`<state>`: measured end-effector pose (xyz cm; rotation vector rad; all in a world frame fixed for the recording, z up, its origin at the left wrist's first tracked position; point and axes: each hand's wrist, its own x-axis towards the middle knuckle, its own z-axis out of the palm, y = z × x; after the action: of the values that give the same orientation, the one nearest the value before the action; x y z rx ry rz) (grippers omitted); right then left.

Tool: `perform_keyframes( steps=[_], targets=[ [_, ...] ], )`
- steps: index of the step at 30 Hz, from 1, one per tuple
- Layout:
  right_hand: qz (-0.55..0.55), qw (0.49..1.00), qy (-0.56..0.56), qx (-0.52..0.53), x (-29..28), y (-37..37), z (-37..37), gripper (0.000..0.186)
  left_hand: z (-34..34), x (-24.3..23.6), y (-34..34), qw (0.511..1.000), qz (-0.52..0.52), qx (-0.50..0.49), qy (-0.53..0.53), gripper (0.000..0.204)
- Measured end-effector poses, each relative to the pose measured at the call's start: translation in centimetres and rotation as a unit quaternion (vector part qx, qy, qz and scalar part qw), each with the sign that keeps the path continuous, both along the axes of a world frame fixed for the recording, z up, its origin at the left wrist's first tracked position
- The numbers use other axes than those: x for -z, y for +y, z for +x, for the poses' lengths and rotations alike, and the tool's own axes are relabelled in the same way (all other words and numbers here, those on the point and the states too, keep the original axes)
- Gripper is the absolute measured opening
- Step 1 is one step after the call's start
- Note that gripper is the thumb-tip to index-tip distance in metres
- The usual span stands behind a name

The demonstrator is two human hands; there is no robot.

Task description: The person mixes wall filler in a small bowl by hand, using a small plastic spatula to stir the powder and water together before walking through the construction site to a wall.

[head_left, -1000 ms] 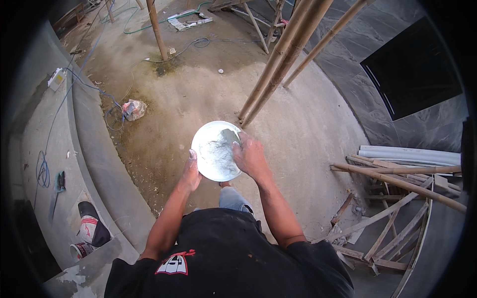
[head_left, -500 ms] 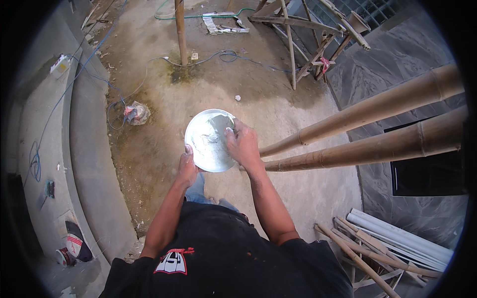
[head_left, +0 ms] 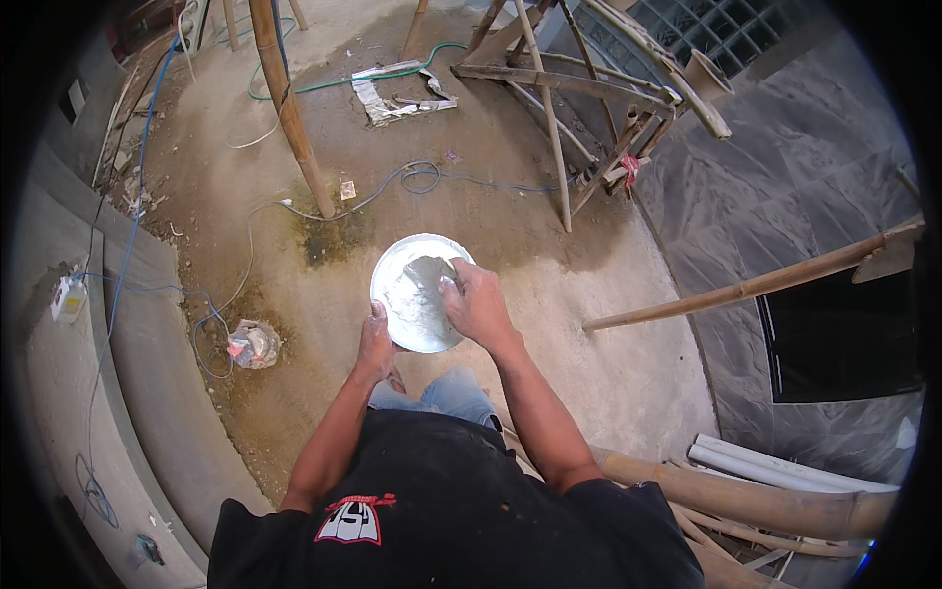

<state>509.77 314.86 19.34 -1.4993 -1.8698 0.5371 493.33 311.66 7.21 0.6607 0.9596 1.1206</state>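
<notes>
A round white plate [head_left: 385,312] with a raised rim is held out in front of my body, white paste [head_left: 404,294] smeared across its inside. My left hand [head_left: 375,344] grips its near left edge, thumb on the rim and the other fingers hidden underneath. Over the plate's right side, my right hand [head_left: 478,304] is closed on a flat grey scraper [head_left: 429,272], whose blade rests on or just above the paste. White residue marks the fingers of both hands.
An upright bamboo pole [head_left: 285,108] stands ahead, with blue cable [head_left: 420,177] on the floor beyond it. Bamboo trestles [head_left: 549,88] stand far right. A slanting pole [head_left: 726,290] and thick bamboo [head_left: 756,496] lie to the right. A low concrete wall [head_left: 147,363] runs along the left.
My view and body have shifted forward, so the thick bamboo poles now lie lower right, beside me. Both hands keep hold of the plate and scraper, with the scraper moved slightly within the plate.
</notes>
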Motion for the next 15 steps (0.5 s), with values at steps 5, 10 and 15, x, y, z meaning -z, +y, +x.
perform_keyframes(
  steps=[5,10,15],
  targets=[
    [-0.005,0.998,-0.028,-0.053,-0.6,11.3,-1.4,0.017,0.1,-1.9,10.9,0.998,0.026,-0.054,-0.021,0.075],
    [0.001,0.999,-0.022,-0.046,1.2,26.0,-1.0,0.02,1.1,-0.4,22.3,0.994,0.024,-0.108,-0.02,0.073],
    [0.009,0.994,0.076,-0.072,2.7,41.3,1.3,0.02,3.1,-0.6,35.7,0.98,0.035,-0.181,-0.071,0.074]
  ],
)
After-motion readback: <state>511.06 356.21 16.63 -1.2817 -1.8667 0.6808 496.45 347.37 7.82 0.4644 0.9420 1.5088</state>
